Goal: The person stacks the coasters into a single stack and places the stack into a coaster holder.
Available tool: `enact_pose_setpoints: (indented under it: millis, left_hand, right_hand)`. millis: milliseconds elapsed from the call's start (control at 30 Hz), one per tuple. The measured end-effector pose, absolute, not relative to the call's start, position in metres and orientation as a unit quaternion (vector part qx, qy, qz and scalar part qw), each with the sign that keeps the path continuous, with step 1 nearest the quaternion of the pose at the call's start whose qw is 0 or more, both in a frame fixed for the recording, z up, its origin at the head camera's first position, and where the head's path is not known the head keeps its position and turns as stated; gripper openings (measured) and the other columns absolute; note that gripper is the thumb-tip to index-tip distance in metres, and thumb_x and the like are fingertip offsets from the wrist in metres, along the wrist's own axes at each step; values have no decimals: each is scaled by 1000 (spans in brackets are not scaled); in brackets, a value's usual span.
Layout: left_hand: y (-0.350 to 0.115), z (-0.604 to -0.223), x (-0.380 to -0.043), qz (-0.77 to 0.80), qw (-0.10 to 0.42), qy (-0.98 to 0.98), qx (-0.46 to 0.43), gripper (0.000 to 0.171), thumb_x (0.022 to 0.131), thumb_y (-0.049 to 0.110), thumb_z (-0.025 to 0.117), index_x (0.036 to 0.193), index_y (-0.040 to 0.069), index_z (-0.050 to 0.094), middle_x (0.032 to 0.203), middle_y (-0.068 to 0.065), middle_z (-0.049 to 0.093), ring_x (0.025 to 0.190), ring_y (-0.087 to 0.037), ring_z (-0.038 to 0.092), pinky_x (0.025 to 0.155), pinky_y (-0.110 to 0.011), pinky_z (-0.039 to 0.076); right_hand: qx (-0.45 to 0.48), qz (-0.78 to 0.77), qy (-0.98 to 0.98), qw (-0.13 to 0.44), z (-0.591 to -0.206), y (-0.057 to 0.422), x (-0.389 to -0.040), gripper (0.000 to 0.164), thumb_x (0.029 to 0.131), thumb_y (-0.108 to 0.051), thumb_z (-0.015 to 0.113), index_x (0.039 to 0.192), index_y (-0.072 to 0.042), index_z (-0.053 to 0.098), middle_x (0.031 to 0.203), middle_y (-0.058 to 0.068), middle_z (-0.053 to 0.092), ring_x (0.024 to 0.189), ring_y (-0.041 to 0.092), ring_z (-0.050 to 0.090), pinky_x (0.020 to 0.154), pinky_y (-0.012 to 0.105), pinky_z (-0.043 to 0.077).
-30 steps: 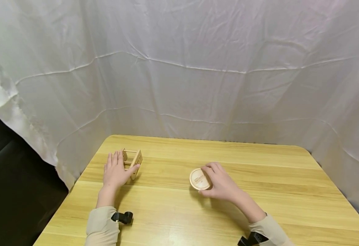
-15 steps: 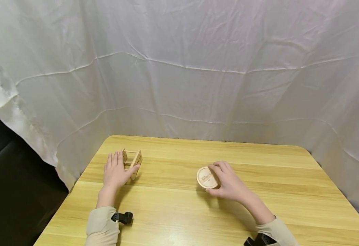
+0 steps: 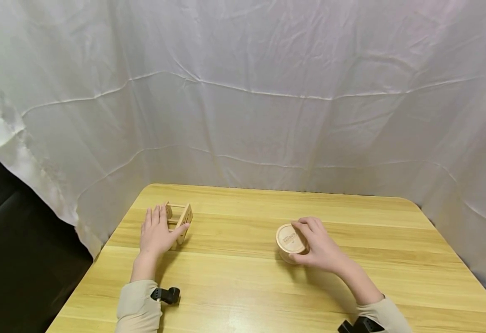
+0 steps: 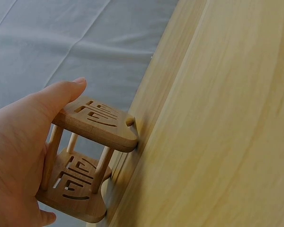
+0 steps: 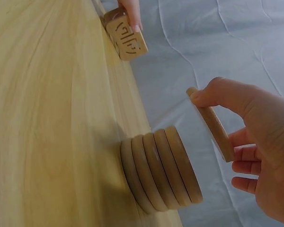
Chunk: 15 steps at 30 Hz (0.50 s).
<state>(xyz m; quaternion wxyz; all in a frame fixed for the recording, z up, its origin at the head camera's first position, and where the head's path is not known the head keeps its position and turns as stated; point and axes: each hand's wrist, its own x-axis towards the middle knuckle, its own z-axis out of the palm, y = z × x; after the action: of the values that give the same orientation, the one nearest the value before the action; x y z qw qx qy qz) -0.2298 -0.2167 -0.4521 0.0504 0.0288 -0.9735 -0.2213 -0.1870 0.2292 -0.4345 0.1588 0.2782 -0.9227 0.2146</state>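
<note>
Coaster (image 3: 291,238), lower frame, right of centre: we judged light, stiff; right hand (image 3: 321,249) pinched rim, best hold; left hand (image 3: 156,236) gripped rack (image 4: 99,128).

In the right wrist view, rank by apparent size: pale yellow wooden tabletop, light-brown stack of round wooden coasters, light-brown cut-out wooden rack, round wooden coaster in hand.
Tabletop
Coaster stack
Rack and held coaster: too close to rank; rack farther off, coaster nearly edge-on

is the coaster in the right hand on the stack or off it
Off: the right wrist view shows a clear gap between the coaster, held by the right hand, and the stack of coasters.
</note>
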Motion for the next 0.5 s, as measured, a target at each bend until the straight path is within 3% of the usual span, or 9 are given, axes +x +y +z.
enact_pose_setpoints:
  millis: [500]
  left_hand:
    - [-217,-452,-230,-219,52,-974,29,107,88,69,49,156,2,0,162,-26,0,149,-46,-8,118,-68,5]
  right_hand:
    - [280,224,-921,152,-437,248,-192,78,67,-30,84,132,3,55,122,18,52,118,35,43,96,58,45]
